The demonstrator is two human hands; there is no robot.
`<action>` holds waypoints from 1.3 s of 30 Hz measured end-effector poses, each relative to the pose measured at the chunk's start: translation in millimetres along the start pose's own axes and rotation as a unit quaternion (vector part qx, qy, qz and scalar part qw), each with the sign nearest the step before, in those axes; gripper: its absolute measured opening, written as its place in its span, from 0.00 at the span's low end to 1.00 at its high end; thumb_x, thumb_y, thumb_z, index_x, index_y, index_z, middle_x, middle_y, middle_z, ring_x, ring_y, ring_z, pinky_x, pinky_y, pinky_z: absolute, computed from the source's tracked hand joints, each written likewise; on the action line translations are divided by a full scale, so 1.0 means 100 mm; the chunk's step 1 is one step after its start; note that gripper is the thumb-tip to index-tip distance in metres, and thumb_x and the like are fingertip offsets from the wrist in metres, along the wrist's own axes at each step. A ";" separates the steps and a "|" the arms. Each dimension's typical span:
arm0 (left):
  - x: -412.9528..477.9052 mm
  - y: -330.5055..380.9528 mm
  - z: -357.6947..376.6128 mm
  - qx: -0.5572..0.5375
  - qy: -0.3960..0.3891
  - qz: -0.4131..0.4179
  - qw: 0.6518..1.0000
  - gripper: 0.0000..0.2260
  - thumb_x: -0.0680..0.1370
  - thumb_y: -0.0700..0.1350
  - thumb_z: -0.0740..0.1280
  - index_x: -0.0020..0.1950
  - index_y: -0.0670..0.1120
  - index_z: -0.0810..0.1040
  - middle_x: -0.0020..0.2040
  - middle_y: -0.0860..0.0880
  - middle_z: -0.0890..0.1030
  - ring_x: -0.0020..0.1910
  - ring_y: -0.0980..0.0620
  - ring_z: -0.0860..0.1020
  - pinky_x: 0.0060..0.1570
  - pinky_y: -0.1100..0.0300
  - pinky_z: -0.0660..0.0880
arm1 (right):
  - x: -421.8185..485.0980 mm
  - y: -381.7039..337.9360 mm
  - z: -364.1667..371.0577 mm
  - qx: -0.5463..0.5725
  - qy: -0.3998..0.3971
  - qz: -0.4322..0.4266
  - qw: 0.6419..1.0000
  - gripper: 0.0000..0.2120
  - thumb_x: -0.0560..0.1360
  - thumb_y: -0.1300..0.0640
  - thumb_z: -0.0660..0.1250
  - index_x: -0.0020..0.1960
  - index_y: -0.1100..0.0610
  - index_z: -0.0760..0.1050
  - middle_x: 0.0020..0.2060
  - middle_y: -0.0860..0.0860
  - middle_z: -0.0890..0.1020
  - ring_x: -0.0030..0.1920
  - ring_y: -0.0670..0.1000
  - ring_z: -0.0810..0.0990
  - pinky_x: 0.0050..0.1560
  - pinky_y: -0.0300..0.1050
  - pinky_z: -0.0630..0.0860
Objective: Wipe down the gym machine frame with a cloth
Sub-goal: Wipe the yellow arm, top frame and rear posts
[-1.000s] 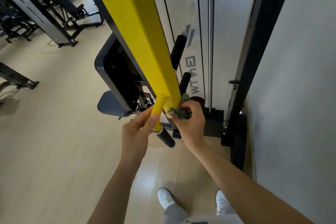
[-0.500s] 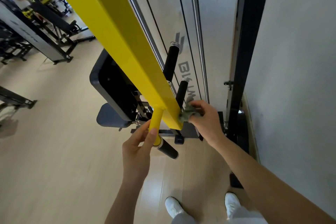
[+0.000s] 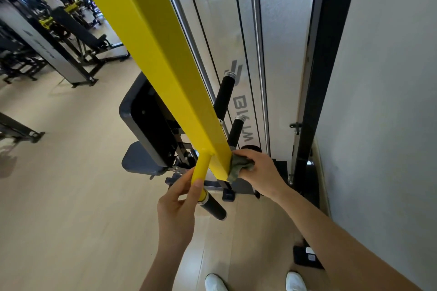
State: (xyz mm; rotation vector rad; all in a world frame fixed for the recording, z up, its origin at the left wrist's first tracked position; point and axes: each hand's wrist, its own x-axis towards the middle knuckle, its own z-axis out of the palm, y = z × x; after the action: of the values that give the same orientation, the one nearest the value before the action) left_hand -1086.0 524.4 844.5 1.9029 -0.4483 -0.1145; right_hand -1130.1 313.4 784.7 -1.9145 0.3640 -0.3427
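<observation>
A long yellow square beam point(image 3: 151, 61) of the gym machine slants down from the top left to the middle of the view. A yellow round handle bar point(image 3: 201, 171) with a black grip point(image 3: 214, 207) sticks out near its lower end. My left hand point(image 3: 177, 210) holds that yellow bar between thumb and fingers. My right hand point(image 3: 259, 173) presses a crumpled grey-green cloth point(image 3: 237, 165) against the right side of the beam's lower end.
Behind the beam are a frosted panel point(image 3: 281, 54) with chrome rods and cables, two black grips point(image 3: 224, 94), and a black upright point(image 3: 319, 73) by the white wall point(image 3: 383, 101). A dark seat and back pad point(image 3: 142, 120) sit left. Other machines stand far left on the wood floor.
My right hand with the cloth moved from under the beam's tip around to its right side. The left hand stayed on the yellow bar. The view tilted upward slightly.
</observation>
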 end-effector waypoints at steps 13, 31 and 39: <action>-0.03 0.05 0.06 -0.019 0.019 0.022 0.999 0.12 0.77 0.54 0.66 0.59 0.60 0.81 0.42 0.61 0.84 0.45 0.61 0.81 0.38 0.73 0.74 | 0.01 -0.28 0.07 0.034 0.108 -0.090 0.989 0.22 0.75 0.61 0.74 0.68 0.56 0.76 0.57 0.46 0.81 0.57 0.40 0.78 0.59 0.29 0.72; -0.18 0.26 0.50 0.091 -0.041 0.221 0.970 0.17 0.76 0.45 0.75 0.64 0.46 0.80 0.56 0.53 0.78 0.50 0.54 0.80 0.47 0.67 0.78 | -0.48 -0.02 -0.39 0.065 -0.003 0.023 0.998 0.05 0.75 0.55 0.74 0.45 0.50 0.78 0.40 0.49 0.84 0.42 0.48 0.84 0.47 0.39 0.81; 0.17 0.65 0.77 0.107 -0.074 0.234 0.964 0.07 0.79 0.38 0.71 0.53 0.47 0.85 0.49 0.55 0.82 0.46 0.60 0.79 0.42 0.67 0.78 | -0.48 -0.31 -0.97 0.086 -0.005 0.030 0.996 0.02 0.76 0.58 0.72 0.47 0.52 0.81 0.42 0.48 0.86 0.45 0.50 0.86 0.40 0.44 0.84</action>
State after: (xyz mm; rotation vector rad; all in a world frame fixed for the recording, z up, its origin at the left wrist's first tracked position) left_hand -1109.1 430.5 877.8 1.9516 -1.0336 0.1100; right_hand -1209.7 261.9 845.0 -1.7321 0.3724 -0.3141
